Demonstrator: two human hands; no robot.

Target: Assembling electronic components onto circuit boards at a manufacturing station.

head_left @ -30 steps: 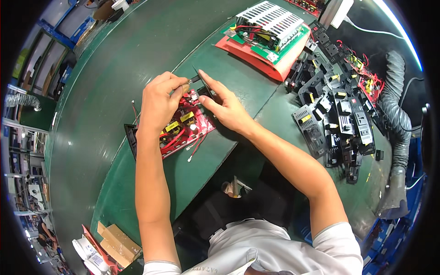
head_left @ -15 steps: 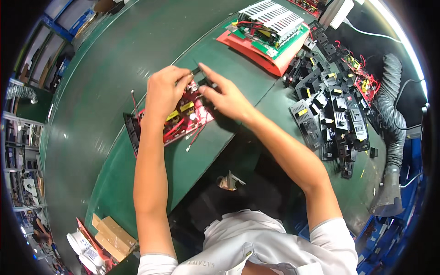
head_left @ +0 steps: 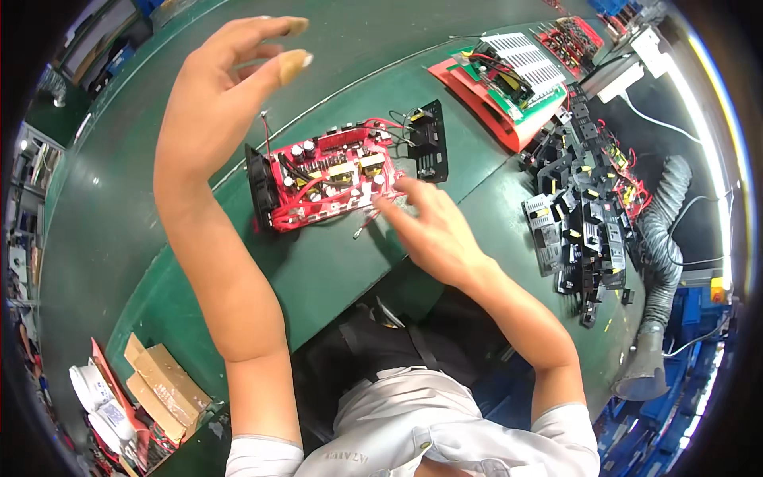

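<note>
A red circuit board point(head_left: 334, 176) lies on the green table, crowded with capacitors, yellow-wrapped parts and red and black wires. Along its left end stands a black fan panel point(head_left: 260, 187). Wires join its right end to a black end panel point(head_left: 430, 141) that lies on the table. My left hand point(head_left: 211, 99) is raised above and left of the board, thumb and forefinger apart with nothing between them. Close to the board's lower right corner is my right hand point(head_left: 437, 234), its thumb and fingers spread; whether its fingertips touch the board is unclear.
At the back right, a metal-cased unit point(head_left: 520, 67) sits on a green board over a red one. Several black panels point(head_left: 588, 215) are heaped on the right, beside a grey flexible duct point(head_left: 664, 230). A cardboard box point(head_left: 167, 389) and white spools point(head_left: 103, 405) stand lower left.
My hands have parted: the left has lifted up and left, the right has dropped down and right. The black end panel, earlier mostly hidden at my fingers, now lies in plain sight.
</note>
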